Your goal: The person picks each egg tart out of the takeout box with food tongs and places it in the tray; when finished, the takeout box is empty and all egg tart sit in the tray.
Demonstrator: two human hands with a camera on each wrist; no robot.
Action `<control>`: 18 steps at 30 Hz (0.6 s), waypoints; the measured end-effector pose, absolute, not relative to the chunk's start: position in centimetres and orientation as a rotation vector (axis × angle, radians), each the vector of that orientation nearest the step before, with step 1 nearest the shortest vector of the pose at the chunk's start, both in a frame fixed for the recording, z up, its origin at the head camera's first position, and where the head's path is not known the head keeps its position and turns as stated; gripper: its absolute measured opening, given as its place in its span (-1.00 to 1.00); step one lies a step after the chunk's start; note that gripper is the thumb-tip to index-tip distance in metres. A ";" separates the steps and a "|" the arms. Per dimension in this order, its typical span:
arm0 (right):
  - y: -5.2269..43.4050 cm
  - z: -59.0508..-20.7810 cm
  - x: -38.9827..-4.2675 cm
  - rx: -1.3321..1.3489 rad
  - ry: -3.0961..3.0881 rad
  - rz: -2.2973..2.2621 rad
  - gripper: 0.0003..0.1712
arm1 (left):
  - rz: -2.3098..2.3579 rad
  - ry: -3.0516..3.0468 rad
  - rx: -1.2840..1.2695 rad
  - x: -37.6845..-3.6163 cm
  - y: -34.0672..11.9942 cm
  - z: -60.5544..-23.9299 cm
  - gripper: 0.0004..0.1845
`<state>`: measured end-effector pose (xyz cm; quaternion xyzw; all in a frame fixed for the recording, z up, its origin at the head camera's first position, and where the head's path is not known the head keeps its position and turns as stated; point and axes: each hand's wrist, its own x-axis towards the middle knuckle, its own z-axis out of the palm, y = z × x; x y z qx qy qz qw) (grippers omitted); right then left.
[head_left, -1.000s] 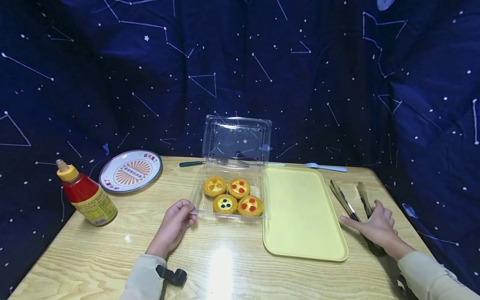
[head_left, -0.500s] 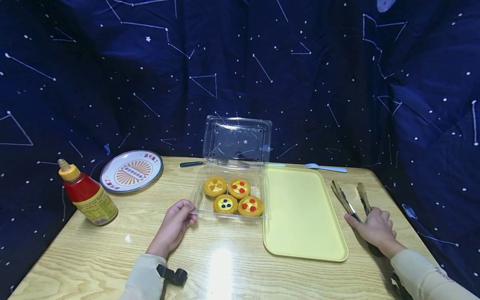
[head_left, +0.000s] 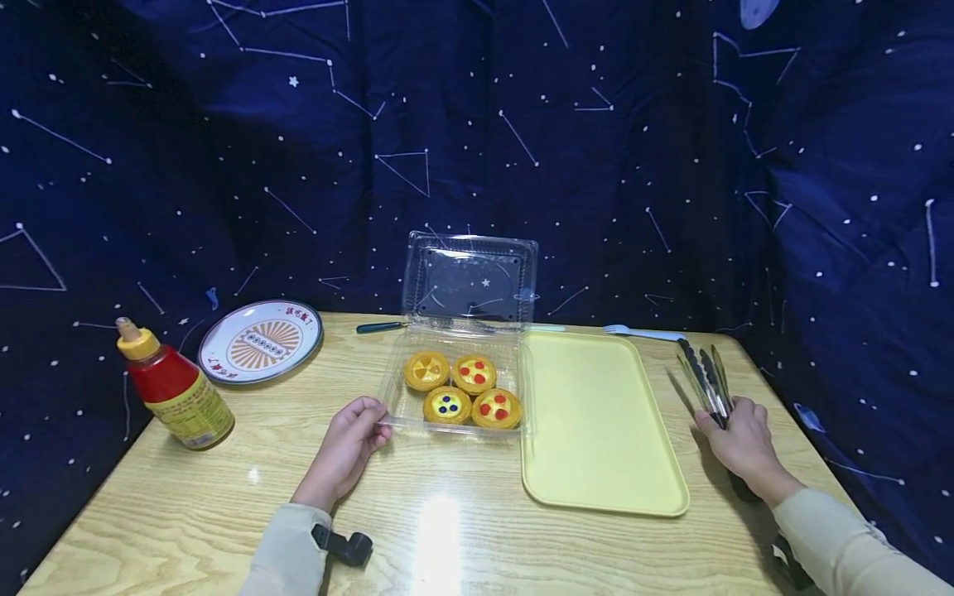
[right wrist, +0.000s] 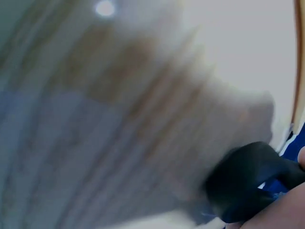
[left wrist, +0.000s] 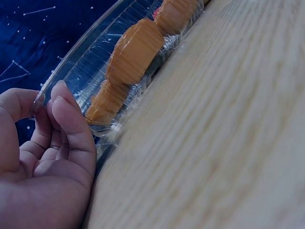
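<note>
The view is very blurred: a wooden surface (right wrist: 95,119), and a black object (right wrist: 248,186) at lower right.

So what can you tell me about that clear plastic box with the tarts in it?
The clear plastic box is a thin, ribbed, hinged clamshell lying on the wooden table, its lid standing open at the back. Four yellow tarts sit inside. The left hand pinches its near left corner; the yellow tray lies along its right side.

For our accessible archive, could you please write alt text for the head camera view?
A person's right hand grips metal tongs beside an empty yellow tray, while the left hand holds the corner of an open clear box of four tarts on a wooden table.
</note>
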<state>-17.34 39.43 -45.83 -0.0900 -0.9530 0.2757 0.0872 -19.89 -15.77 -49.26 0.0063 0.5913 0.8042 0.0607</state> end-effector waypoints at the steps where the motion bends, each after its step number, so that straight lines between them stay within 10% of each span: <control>1: 39.3 -45.6 -17.4 -0.239 -2.819 0.820 -0.21 | 2.433 1.791 0.020 -19.9 -15.8 -49.3 -0.90; 18: 35.1 -41.4 -18.9 0.108 -2.691 0.699 -0.55 | 2.443 1.768 0.021 -20.0 -15.9 -49.2 -0.89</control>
